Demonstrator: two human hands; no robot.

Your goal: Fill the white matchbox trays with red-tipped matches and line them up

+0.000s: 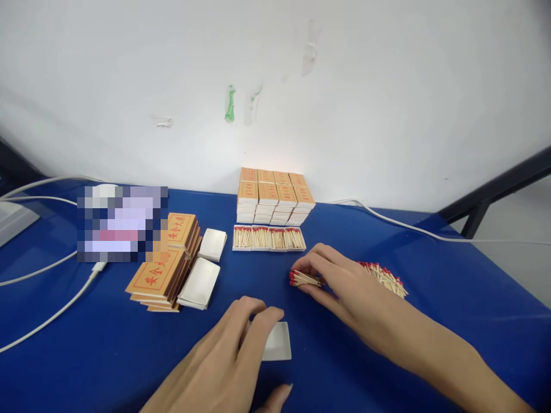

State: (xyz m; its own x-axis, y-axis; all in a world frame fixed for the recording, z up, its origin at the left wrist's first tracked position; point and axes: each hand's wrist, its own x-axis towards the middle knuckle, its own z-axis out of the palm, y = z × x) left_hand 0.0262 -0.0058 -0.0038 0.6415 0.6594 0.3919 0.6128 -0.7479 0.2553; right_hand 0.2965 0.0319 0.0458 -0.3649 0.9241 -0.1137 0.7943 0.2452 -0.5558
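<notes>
My right hand (340, 284) is closed on a small bundle of red-tipped matches (303, 279), pinching them just above the blue tablecloth. Behind that hand lies a loose pile of matches (385, 278). My left hand (235, 358) rests with curled fingers on an empty white matchbox tray (278, 342) near the front of the table. A row of filled trays (269, 238) stands further back in the middle, in front of a stack of closed orange-topped matchboxes (273, 195).
Flat orange matchbox sleeves (166, 269) are piled at the left, with empty white trays (200, 284) beside them. White cables (51, 312) cross the left of the blue table (451, 321). A white wall is behind. A black bar (499, 189) rises at right.
</notes>
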